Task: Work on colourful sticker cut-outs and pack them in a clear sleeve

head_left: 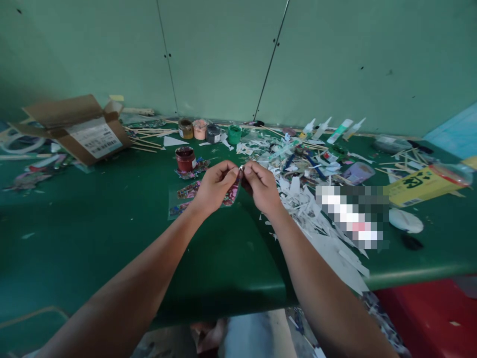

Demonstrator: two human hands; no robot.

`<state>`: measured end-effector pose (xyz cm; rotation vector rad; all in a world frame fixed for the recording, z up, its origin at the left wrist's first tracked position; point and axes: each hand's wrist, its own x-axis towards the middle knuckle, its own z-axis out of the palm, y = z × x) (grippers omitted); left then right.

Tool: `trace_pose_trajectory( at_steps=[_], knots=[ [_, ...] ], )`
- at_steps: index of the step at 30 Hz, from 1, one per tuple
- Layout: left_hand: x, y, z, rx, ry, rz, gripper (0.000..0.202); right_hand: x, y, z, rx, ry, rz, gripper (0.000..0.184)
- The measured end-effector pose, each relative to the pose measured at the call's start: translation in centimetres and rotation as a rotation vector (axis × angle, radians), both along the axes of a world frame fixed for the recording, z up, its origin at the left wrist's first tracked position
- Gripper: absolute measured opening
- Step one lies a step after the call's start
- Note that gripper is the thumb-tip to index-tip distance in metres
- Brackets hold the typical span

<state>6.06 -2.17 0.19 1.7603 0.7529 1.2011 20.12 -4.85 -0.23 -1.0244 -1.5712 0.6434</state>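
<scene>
Above the green table, my left hand is closed in a pinch on a small clear-edged piece with a red and pink pattern. My right hand pinches the same patterned piece at its upper right corner, fingertips close to those of the left. Partly hidden by my left hand and forearm, a clear sheet with similar patterned strips lies on the table. Just behind it stands an open jar of dark red paint, with patterned scraps around its base.
An open cardboard box sits at the left. Several paint jars line the back near the wall. White paper scraps, wooden sticks and glue bottles spread to the right, beside a yellow-labelled container and a white oval object.
</scene>
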Motion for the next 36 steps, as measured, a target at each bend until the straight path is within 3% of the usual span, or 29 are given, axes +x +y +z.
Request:
trace_pose_trajectory(
  at_steps=[12,36],
  knots=[
    [-0.07,-0.15,0.05,-0.048,-0.031,-0.099,0.025,-0.30,-0.27,0.22,-0.029,0.082,0.073,0.047],
    [-0.10,-0.14,-0.04,-0.204,-0.114,-0.127,0.023,0.23,-0.22,-0.02,-0.050,0.129,0.178,0.043]
  ],
)
